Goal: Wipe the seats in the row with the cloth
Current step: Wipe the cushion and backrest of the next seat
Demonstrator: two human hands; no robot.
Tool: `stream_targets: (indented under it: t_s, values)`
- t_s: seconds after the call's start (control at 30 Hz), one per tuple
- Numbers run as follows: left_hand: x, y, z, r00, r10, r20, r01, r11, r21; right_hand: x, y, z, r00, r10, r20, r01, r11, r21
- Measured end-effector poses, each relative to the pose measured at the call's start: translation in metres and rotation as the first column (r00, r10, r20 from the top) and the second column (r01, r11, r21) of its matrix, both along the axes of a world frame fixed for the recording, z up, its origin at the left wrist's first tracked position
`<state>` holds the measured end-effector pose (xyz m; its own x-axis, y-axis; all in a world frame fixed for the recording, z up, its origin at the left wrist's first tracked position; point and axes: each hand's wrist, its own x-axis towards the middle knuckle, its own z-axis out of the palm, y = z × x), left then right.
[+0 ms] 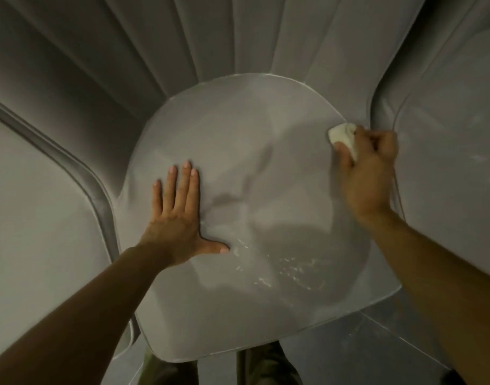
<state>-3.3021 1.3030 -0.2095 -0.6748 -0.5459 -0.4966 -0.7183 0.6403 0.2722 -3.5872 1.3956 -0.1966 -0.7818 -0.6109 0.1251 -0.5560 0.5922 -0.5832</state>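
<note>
On the head camera I see the cloth (342, 136), a small white wad, at the right rear edge of the middle seat (252, 129), pressed against the grey cushion. The right hand (369, 168) grips it, fingers (382, 141) curled tightly round it and thumb on its near side. The left hand (177, 215) lies flat on the seat's left half, well apart from the cloth, its fingers straight and together and its thumb spread toward shiny wet streaks (293, 269) near the front edge.
</note>
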Motion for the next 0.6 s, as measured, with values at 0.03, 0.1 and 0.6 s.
stream_targets:
  t_s: [0.03, 0.1, 0.6]
  values:
    - [0.001, 0.000, 0.000, 1.000, -0.009, 0.009, 0.009, 1.000, -0.009, 0.014, 0.001, -0.005, 1.000, -0.006, -0.011, 0.006, 1.000, 0.010]
    - [-0.001, 0.001, 0.003, 0.999, -0.010, 0.033, 0.010, 1.000, -0.004, 0.066, 0.008, -0.018, 0.977, 0.137, 0.166, -0.124, 0.989, -0.082]
    - [-0.008, 0.028, 0.022, 0.996, -0.038, 0.086, 0.030, 0.995, 0.093, 0.019, 0.060, -0.009, 0.996, 0.022, 0.085, -0.030, 0.995, 0.099]
